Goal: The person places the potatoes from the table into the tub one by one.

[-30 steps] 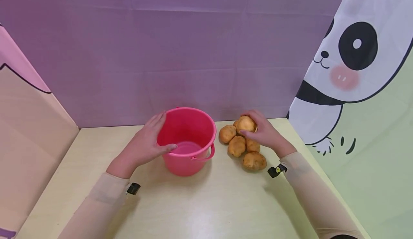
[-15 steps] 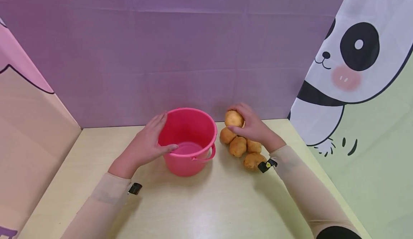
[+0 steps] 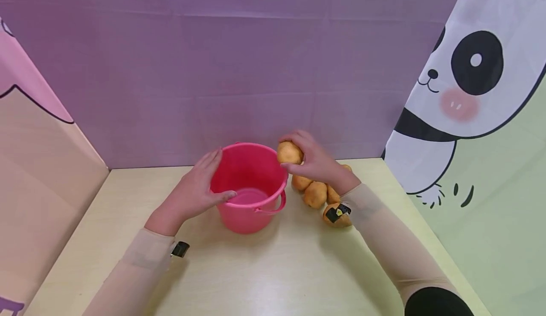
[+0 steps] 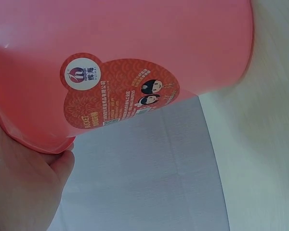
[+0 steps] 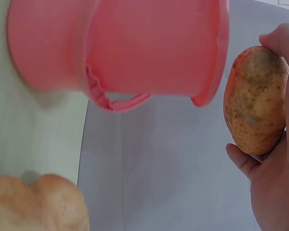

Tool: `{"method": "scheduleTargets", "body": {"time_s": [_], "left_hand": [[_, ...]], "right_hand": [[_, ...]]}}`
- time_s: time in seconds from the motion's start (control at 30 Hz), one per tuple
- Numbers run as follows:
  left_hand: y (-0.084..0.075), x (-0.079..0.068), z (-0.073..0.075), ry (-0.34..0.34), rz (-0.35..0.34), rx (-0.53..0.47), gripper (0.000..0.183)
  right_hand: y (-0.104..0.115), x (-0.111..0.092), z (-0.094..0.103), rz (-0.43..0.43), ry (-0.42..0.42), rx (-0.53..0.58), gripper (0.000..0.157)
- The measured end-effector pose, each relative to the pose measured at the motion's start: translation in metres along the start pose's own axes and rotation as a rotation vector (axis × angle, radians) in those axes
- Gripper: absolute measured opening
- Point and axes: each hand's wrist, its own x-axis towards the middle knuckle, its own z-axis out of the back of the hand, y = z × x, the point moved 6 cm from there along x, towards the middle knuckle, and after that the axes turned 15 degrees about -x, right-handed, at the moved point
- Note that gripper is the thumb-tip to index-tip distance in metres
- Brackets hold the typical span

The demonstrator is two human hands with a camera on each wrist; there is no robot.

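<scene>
A pink bucket [image 3: 249, 216] stands upright on the table, its inside facing up in the head view. My left hand [image 3: 192, 190] holds its left rim, thumb over the near side; in the left wrist view the hand [image 4: 26, 180] is right at the rim, beside a red label [image 4: 120, 94]. My right hand [image 3: 313, 159] grips a brown potato [image 3: 289, 153] between thumb and fingers, close to the bucket's upper right rim. The right wrist view shows this potato [image 5: 256, 100] just outside the rim, raised above the table.
Several more potatoes [image 3: 315, 195] lie in a group right of the bucket, partly under the right forearm. The bucket's handle [image 3: 273, 207] hangs down on its right side. A purple backdrop [image 3: 256, 69] rises behind the table [image 3: 256, 278], and a panda-printed panel [image 3: 465, 164] stands at the right.
My right hand has lifted the potato from the group and carried it left, toward the bucket's rim. The left hand and the bucket have stayed in place.
</scene>
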Motion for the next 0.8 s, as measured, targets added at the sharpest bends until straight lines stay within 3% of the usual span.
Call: {"method": "scheduleTargets", "body": {"time_s": [0.43, 0.8], "left_hand": [[0.0, 0.001, 0.001, -0.002, 0.019, -0.011, 0.125], [0.004, 0.001, 0.0, 0.004, 0.015, -0.02, 0.127]], "right_hand": [[0.025, 0.031, -0.018, 0.104, 0.028, 0.013, 0.057], [0.037, 0.054, -0.04, 0.109, 0.096, 0.014, 0.067]]}}
